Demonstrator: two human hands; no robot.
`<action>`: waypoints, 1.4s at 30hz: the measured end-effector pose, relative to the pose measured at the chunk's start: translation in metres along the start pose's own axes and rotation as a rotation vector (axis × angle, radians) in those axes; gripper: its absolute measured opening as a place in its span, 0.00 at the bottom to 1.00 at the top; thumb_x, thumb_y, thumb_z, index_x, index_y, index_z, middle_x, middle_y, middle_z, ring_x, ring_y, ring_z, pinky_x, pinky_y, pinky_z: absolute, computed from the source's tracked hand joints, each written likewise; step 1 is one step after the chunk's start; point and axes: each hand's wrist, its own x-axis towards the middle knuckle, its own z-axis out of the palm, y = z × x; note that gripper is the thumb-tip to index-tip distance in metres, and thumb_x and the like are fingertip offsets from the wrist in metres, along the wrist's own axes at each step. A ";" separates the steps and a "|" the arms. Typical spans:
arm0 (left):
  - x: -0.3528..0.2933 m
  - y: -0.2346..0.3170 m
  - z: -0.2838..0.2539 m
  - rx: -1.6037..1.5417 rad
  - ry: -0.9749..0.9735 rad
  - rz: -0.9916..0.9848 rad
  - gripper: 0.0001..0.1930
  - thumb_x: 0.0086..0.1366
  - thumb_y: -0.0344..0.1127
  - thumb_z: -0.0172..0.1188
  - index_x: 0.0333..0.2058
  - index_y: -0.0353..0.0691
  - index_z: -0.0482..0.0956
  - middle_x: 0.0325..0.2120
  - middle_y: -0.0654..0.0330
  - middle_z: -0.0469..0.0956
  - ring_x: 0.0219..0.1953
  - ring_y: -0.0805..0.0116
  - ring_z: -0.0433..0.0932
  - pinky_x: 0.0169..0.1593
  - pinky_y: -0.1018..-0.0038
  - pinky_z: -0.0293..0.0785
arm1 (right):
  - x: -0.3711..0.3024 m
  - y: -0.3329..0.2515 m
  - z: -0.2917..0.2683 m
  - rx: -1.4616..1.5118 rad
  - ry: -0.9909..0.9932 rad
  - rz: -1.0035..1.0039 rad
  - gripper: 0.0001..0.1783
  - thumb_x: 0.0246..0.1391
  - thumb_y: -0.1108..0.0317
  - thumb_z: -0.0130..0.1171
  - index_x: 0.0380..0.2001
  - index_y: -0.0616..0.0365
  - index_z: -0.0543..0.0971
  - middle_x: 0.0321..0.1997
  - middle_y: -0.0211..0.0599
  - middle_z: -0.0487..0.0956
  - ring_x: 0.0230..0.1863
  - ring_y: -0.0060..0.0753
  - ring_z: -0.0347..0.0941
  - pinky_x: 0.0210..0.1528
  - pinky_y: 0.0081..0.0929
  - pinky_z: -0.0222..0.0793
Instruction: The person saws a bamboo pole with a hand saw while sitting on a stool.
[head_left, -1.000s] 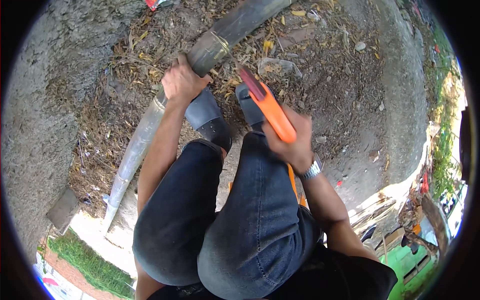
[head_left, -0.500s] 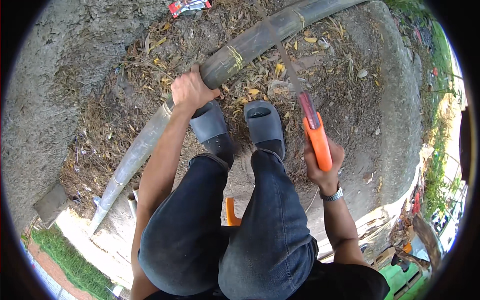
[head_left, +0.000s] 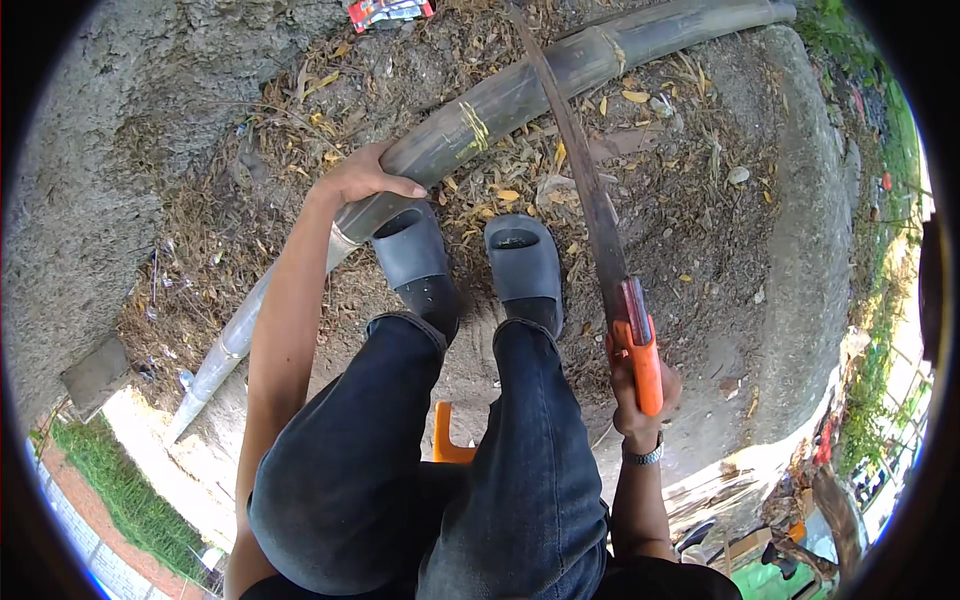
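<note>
Beyond a bamboo pole [head_left: 515, 98] held by left fingers [head_left: 396, 184] lies a red packet [head_left: 390, 11], markings illegible; right fingers [head_left: 622, 383] grip a saw [head_left: 594, 205].

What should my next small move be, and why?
Perhaps bring the blade left to the pale marks on the pole: in this view it crosses the pole to their right, your right hand grips the orange handle, and your left hand holds the pole.
</note>
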 end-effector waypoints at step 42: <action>-0.031 0.013 0.054 0.454 0.308 0.066 0.56 0.35 0.47 0.77 0.67 0.37 0.69 0.42 0.38 0.86 0.47 0.40 0.86 0.56 0.54 0.81 | 0.037 0.013 -0.016 -0.136 -0.234 -0.151 0.16 0.47 0.62 0.68 0.39 0.59 0.89 0.20 0.34 0.77 0.18 0.32 0.72 0.28 0.30 0.63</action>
